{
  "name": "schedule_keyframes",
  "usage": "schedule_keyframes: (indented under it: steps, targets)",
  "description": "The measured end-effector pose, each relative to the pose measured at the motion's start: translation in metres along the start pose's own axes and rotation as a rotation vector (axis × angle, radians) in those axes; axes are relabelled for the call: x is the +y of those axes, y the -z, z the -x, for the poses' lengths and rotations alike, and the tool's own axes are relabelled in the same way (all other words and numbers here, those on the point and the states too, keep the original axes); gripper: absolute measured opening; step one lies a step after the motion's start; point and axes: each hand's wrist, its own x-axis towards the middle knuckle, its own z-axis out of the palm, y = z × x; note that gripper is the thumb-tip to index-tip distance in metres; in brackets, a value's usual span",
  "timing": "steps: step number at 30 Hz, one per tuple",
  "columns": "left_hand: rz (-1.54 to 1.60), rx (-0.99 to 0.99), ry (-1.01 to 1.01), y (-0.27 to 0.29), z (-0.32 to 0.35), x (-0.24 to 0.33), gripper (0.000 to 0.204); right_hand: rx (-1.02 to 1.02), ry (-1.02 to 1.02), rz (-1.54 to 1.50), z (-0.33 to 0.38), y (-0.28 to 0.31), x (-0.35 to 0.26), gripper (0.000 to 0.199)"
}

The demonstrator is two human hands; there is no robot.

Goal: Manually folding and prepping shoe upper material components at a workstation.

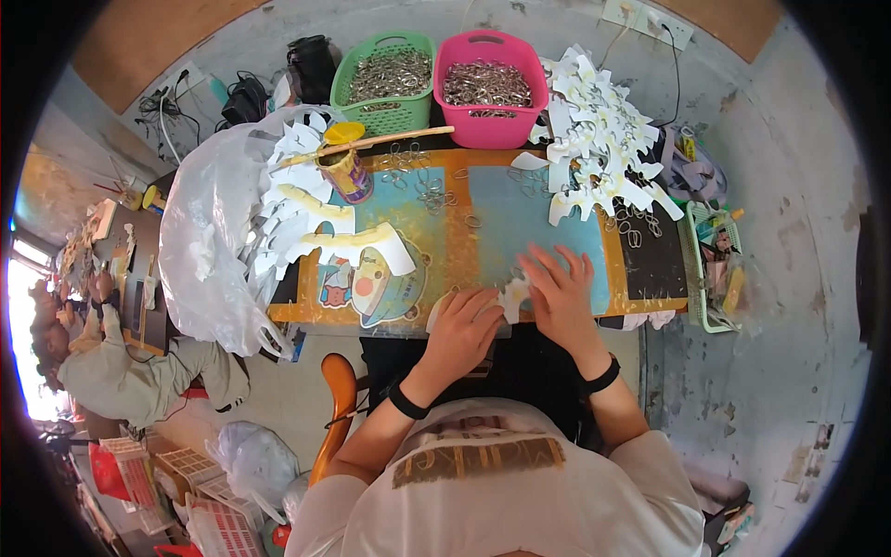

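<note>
Ref = work board (458, 241). Clear bag (209, 223) off its left, contents unclear. Pink basket (483, 133) behind it, loaded with metal rings; green basket (379, 123) likewise. Pale green basket (694, 269) off its right, mixed small stuff. Tin (351, 183) back-left, stick (404, 139) across top. White-cutout heaps crowd its right (603, 130) and left. Loose rings (432, 190) toward its back. White cutout (513, 297) at its front edge, between hands: left hand (464, 320) curled, tips at cutout, grip can't tell; right hand (564, 297) spread wide, blurred, just beside it.

Dressed in a white short-sleeved T-shirt (538, 511) with a brown lettered chest print (483, 461); wearing a black band (407, 402) on each wrist.
</note>
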Motion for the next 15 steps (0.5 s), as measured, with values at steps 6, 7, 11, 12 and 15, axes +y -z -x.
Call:
schedule_keyframes:
  steps: [6, 7, 11, 12, 15]
  targets:
    - [0.093, 0.001, 0.075, -0.012, 0.002, -0.010, 0.019, 0.059, -0.089, -0.317, 0.013, -0.006, 0.014, 0.056]
    - [0.094, 0.001, 0.075, -0.013, 0.001, -0.011, 0.019, 0.058, -0.090, -0.316, 0.015, -0.009, 0.014, 0.056]
    - [0.058, 0.048, 0.071, -0.015, -0.007, -0.021, 0.019, -0.056, 0.099, -0.365, 0.014, -0.019, 0.014, 0.056]
    - [0.064, 0.038, 0.060, -0.015, -0.009, -0.023, 0.022, -0.066, 0.131, -0.357, 0.013, -0.021, 0.015, 0.056]
    - [0.061, -0.008, 0.051, -0.010, -0.016, -0.024, 0.026, -0.096, 0.135, -0.386, 0.011, -0.023, 0.018, 0.052]
